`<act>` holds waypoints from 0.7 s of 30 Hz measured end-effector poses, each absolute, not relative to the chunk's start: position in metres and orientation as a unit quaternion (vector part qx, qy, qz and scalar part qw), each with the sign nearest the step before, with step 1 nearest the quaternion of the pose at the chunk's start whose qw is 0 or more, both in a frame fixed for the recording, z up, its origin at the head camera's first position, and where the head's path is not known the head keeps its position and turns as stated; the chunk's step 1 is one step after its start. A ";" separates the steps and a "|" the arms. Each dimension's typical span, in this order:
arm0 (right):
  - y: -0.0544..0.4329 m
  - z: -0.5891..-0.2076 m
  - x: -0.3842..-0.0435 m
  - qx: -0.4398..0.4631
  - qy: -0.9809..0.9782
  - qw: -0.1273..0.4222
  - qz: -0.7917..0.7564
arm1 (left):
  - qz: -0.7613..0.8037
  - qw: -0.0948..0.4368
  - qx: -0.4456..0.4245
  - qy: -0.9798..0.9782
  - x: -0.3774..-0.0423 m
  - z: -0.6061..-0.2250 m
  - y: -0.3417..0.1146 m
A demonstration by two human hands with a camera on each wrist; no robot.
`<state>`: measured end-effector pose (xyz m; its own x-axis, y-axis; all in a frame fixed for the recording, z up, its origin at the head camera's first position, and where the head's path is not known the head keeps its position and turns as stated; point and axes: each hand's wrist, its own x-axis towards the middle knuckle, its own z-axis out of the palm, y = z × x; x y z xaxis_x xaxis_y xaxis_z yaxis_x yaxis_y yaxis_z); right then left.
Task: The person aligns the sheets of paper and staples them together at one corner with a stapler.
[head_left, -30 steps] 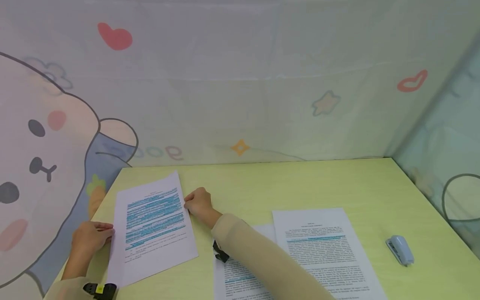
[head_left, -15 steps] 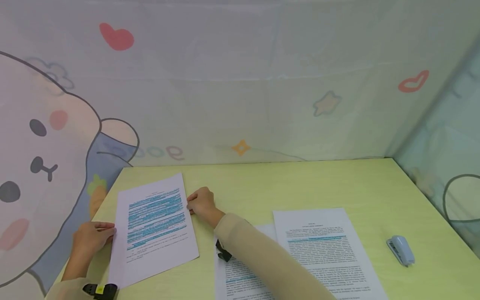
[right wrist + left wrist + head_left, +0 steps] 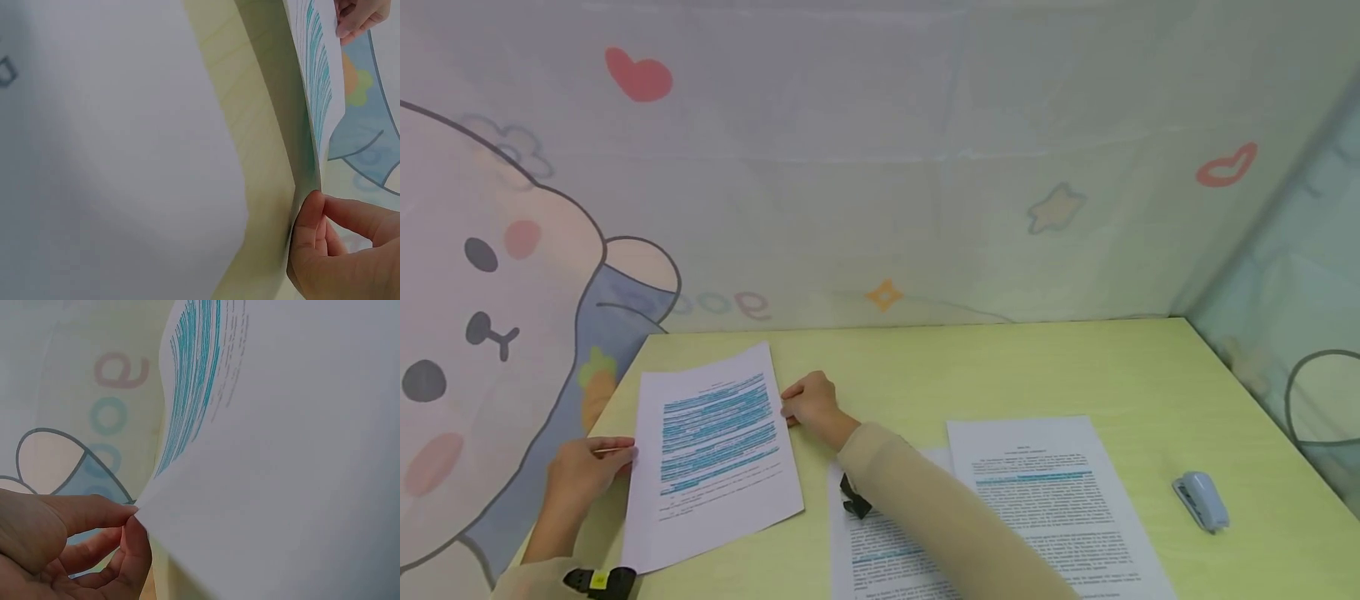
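A white sheet of paper (image 3: pixel 722 508) with blue-highlighted text is held over the table's left side. My left hand (image 3: pixel 583 475) pinches its left edge between thumb and fingers; the left wrist view shows the hand (image 3: pixel 81 544) with the paper (image 3: pixel 287 469) bending away from the fingertips. On the opposite edge, my right hand (image 3: pixel 816 408) pinches the sheet. In the right wrist view, thumb and finger of the right hand (image 3: pixel 344 250) meet on the edge of the paper (image 3: pixel 325 75), which stands raised above the tabletop.
Two printed sheets lie at the front: one sheet (image 3: pixel 1052 517) in full text, another sheet (image 3: pixel 880 575) partly under it and behind my right sleeve (image 3: pixel 955 517). A light blue stapler (image 3: pixel 1201 500) rests on the yellow table (image 3: pixel 1150 375) at right. A printed curtain (image 3: pixel 850 167) hangs behind.
Both hands have shifted slightly to the right with the paper between them. The sheet's upper edge bows a little more. The stapler and the other sheets stay in place.
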<state>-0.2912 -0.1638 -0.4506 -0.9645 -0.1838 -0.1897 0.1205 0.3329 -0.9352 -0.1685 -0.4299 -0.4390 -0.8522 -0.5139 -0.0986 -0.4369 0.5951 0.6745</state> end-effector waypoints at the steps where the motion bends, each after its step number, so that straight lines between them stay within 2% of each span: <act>1: -0.163 -0.450 -0.291 -0.021 0.806 0.132 -0.577 | -0.366 0.053 0.267 -0.890 -0.168 -0.439 -0.429; 21: -0.140 -0.440 -0.299 -0.039 0.805 0.157 -0.571 | -0.421 0.066 0.232 -0.874 -0.167 -0.430 -0.414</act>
<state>-0.2995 -0.1403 -0.4402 -0.9478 -0.2420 -0.2076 0.1164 0.3437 -0.9318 -0.1666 -0.4144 -0.4301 -0.8840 -0.4606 -0.0796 -0.3492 0.5376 0.7675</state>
